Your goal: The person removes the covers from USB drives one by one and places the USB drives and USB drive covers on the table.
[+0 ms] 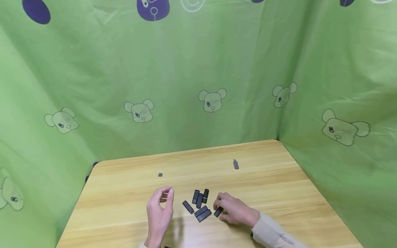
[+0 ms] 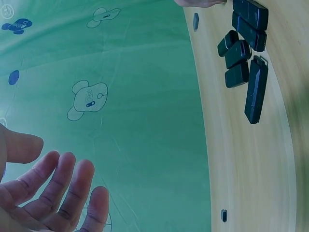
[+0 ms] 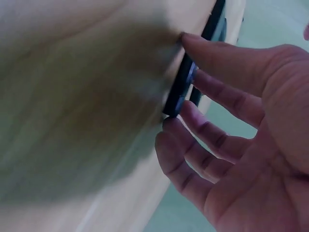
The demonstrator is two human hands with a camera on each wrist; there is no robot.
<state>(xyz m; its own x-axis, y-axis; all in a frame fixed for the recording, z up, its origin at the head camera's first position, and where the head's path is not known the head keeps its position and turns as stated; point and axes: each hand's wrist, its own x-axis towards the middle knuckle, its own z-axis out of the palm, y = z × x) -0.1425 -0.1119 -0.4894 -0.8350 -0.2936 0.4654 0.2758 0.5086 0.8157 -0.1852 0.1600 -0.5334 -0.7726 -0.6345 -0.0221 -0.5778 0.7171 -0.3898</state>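
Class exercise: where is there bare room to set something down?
Free: table between its left edge and the left hand, and between the small dark piece and the lone grey stick. Crowded: where black sticks cluster between that hand and the right hand.

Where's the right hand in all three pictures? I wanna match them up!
Head view: the right hand is low, a little right of the middle, beside the black sticks.
Left wrist view: a sliver of what looks like that hand peeks in at the top edge.
Right wrist view: it's big, on the right side.
Shared landmark: the wooden table.
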